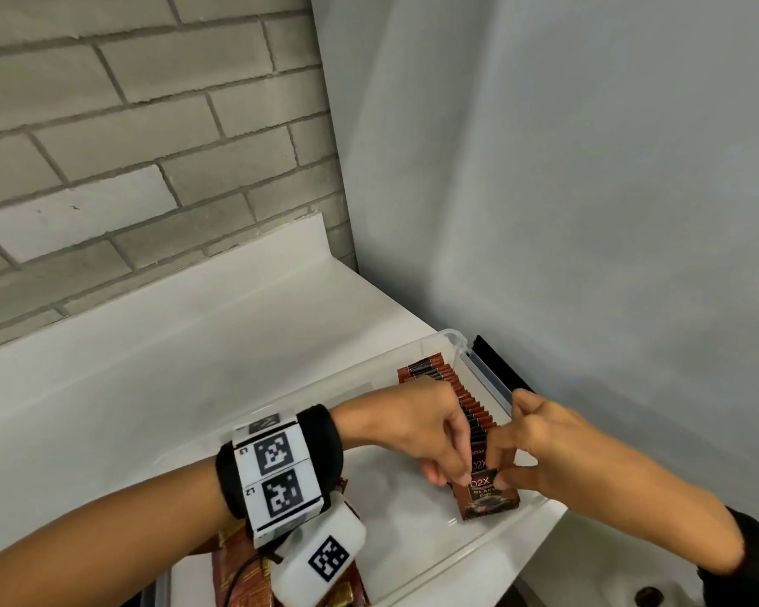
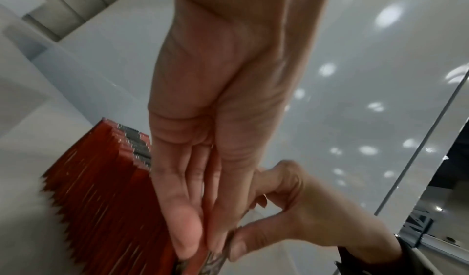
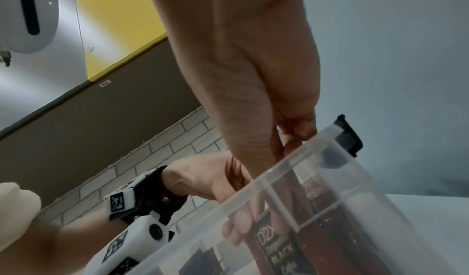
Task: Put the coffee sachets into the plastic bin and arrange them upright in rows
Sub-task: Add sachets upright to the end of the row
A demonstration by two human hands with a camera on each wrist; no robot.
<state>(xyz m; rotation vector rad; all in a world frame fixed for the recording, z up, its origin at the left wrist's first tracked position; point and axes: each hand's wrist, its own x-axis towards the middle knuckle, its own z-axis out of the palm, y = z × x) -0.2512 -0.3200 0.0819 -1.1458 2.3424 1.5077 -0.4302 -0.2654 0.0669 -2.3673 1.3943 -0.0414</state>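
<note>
Standing in the clear plastic bin [image 1: 452, 339]: one row of coffee sachets [image 1: 465, 400], on edge, running along the bin's right-hand wall from the far end toward the person.

Item, front sachet [image 1: 487, 497]: dark brown, printed face toward the person, at the near end of the row and leaning slightly back against it.

Item, left hand [image 1: 417, 427]: reaches into the bin from the left; fingers pressed together and pointing down, their tips on the top edge of the front sachet, thumb side against the row.

Item, right hand [image 1: 540, 440]: comes over the bin's right wall; thumb and forefinger pinch the same top edge from the other side, remaining fingers curled above.

Item, loose sachets [image 1: 237, 567]: a pile outside the bin's near-left corner, partly hidden under the left wrist.

Risks, as judged: the row is propped only by the wall and the fingers, so letting go of the front sachet early could let it tip forward and the row fan after it. A hard push could crumple the thin packets or skew the line. Much of the bin floor is still bare, so the task looks well short of done.
</note>
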